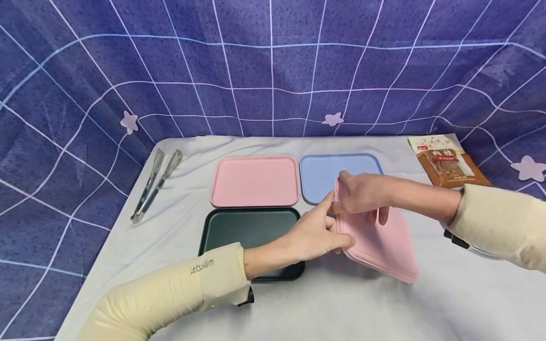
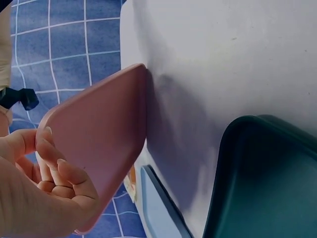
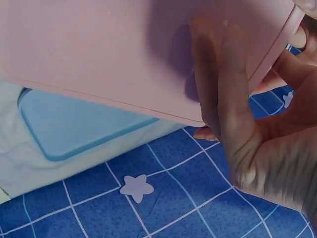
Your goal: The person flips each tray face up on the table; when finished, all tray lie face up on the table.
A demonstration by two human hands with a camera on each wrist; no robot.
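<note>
A pink tray (image 1: 384, 244) is held tilted, its left side raised and its other side down by the white cloth. My left hand (image 1: 311, 234) pinches the raised rim, thumb on the near part and fingers reaching along it. At the far part of that rim, my right hand (image 1: 364, 194) grips the corner, with its fingers (image 3: 233, 74) spread over the tray's outer face. The left wrist view shows the inner side of the pink tray (image 2: 106, 129). Behind it lies a blue tray (image 1: 328, 168), and a dark green tray (image 1: 239, 227) sits under my left forearm.
Another pink tray (image 1: 256, 180) lies flat at the back, left of the blue one. Metal tongs (image 1: 155, 189) rest near the left edge. A brown and white packet (image 1: 452, 163) lies at the back right. My right sleeve partly covers a round rim (image 1: 486, 253).
</note>
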